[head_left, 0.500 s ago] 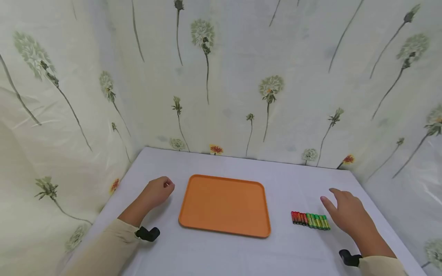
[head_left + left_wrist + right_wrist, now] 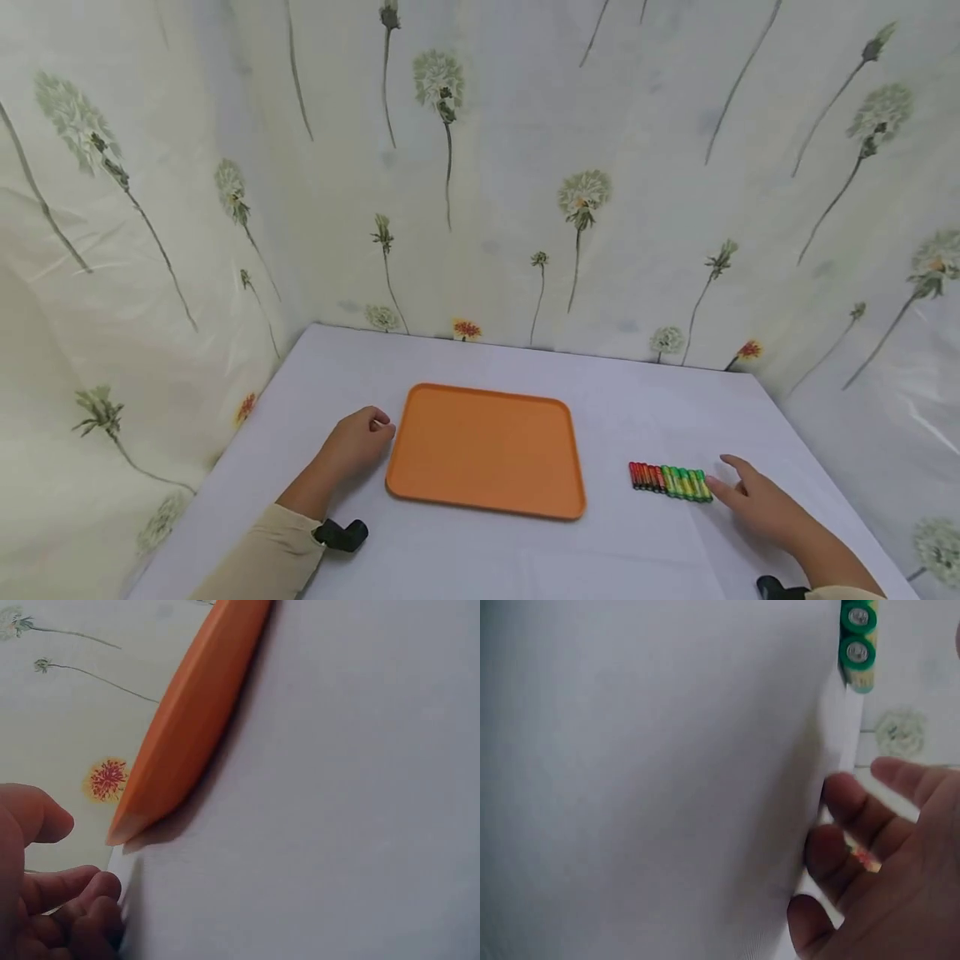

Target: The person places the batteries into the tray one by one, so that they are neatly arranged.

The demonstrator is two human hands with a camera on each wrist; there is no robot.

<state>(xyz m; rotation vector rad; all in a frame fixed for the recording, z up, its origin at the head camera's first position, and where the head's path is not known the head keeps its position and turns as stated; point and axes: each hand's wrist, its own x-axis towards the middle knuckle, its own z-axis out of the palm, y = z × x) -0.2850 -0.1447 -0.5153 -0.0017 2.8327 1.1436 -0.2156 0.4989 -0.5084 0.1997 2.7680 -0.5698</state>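
An orange tray (image 2: 487, 450) lies flat on the white table. Just beside its left rim is my left hand (image 2: 356, 450), its fingers loosely curled and nothing between them. The left wrist view shows thumb and fingers apart, close to a corner of the tray (image 2: 187, 720). To the tray's right, a row of several batteries (image 2: 670, 482) lies side by side, red and black ones at the left, green and yellow ones at the right. My right hand (image 2: 768, 504) is by the green end with its fingers spread; whether a fingertip touches the last battery (image 2: 857, 652) I cannot tell.
White cloth covers the table (image 2: 607, 550). A curtain with dandelion print (image 2: 495, 167) stands behind the table and along both sides. A black wrist device (image 2: 341, 535) sits below the left hand, another (image 2: 780, 588) below the right.
My left hand has moved right, up to the tray's left rim. The right hand has come down lower at the green end of the battery row. The tray and batteries stay in place.
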